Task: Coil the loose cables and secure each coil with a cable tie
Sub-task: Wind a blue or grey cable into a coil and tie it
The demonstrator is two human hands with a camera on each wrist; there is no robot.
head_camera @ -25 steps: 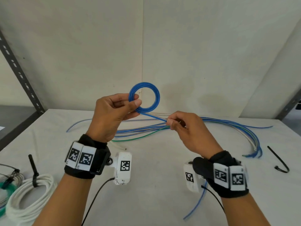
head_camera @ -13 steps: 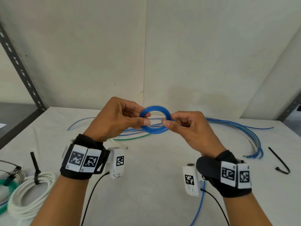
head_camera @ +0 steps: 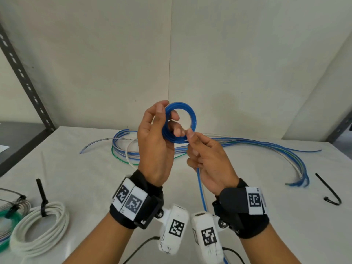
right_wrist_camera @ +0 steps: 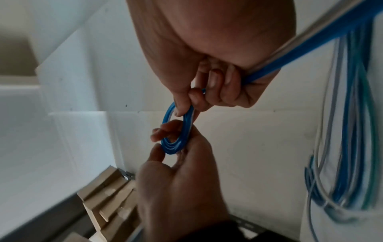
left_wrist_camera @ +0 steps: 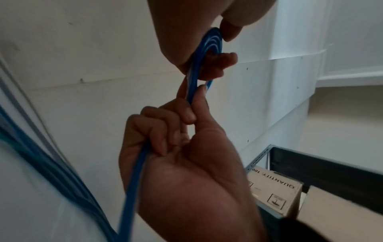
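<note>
My left hand (head_camera: 169, 121) holds a small blue coil (head_camera: 192, 113) upright above the table, thumb outside and fingers through the ring. My right hand (head_camera: 190, 133) pinches the blue cable where it meets the bottom of the coil. The loose blue tail (head_camera: 201, 187) runs down through its curled fingers toward me. In the left wrist view the coil (left_wrist_camera: 209, 49) is edge-on under my left hand's fingers, and my right hand (left_wrist_camera: 192, 95) grips the cable below it. The right wrist view shows the coil (right_wrist_camera: 176, 144) between both hands. A black cable tie (head_camera: 329, 189) lies on the table at the right.
A bundle of loose blue, white and green cables (head_camera: 247, 144) lies across the far table. A tied white coil (head_camera: 38, 227) and a green coil (head_camera: 7, 218) sit at the near left. A metal shelf upright (head_camera: 24, 77) stands at the left.
The coil has been lifted and turned upright from lying flat between both hands. My right hand has shifted from the coil's right side to its bottom, with the tail now hanging through it.
</note>
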